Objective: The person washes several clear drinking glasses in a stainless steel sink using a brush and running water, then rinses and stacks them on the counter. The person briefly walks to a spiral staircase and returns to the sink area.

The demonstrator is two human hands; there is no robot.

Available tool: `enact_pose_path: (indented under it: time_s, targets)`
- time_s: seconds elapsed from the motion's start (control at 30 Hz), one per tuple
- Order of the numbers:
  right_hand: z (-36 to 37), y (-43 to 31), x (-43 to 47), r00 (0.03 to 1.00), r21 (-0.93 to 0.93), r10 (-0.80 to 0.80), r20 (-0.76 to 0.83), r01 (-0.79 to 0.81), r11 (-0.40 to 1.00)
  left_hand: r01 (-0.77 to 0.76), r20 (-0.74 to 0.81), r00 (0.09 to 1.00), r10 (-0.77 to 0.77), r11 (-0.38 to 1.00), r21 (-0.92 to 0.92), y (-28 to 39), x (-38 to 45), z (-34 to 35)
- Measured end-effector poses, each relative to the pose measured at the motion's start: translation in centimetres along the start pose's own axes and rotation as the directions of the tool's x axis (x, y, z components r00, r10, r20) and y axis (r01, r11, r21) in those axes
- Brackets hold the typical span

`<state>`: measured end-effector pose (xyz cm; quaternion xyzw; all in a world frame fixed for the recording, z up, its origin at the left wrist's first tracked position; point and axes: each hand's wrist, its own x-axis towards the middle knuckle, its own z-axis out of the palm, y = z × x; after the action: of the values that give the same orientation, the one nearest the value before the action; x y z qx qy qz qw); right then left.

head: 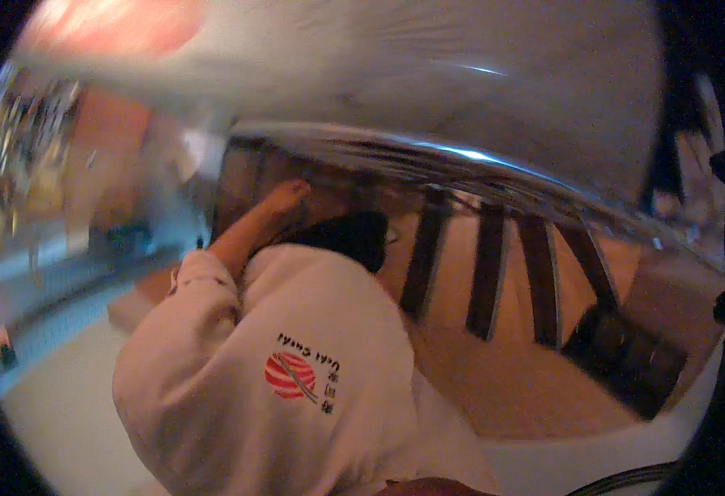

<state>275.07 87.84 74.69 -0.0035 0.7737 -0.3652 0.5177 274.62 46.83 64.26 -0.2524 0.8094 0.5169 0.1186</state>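
My left hand (294,191) reaches out beyond the light short sleeve of my shirt (337,310), near a dark brown panel below the edge of a broad grey surface (430,93). The hand is small and blurred, so its fingers and anything in them cannot be made out. A red round emblem and some writing mark the shirt's chest. Just past the shirt lies a black shape (350,235), perhaps clothing. My right hand is out of view.
Several dark slats (486,273) stand over an orange-brown wooden surface (523,390) on the right, beside a black boxy object (629,353). Blurred, bluish-lit shapes fill the left side. A dark cable (623,477) curves at the bottom right.
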Motion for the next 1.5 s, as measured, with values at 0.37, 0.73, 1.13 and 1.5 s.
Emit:
enact_pose_path:
  time_s: [0.37,0.73,1.13,1.5]
  targets:
    - [20.8,-6.2,7.9,0.99,-0.355,0.132,0.049,-0.106,0.929,0.643,-0.217,0.682,-0.698,0.714,-0.277,-33.0,-37.0,-2.3]
    - [40.3,-21.9,26.0,0.772,-0.746,-0.097,0.629,0.634,0.205,0.195,-0.232,0.48,-0.846,0.361,-0.912,-39.1,-30.3,-2.9]
    - [59.3,-36.3,40.1,0.657,-0.664,-0.114,0.745,0.746,-0.043,0.277,-0.454,0.241,-0.858,0.509,-0.815,-52.3,-24.3,-17.7]
    - [73.9,-47.9,62.2,0.704,-0.683,-0.006,0.71,0.69,0.241,0.737,-0.672,0.344,-0.656,0.632,-0.24,-68.7,-9.1,-36.3]
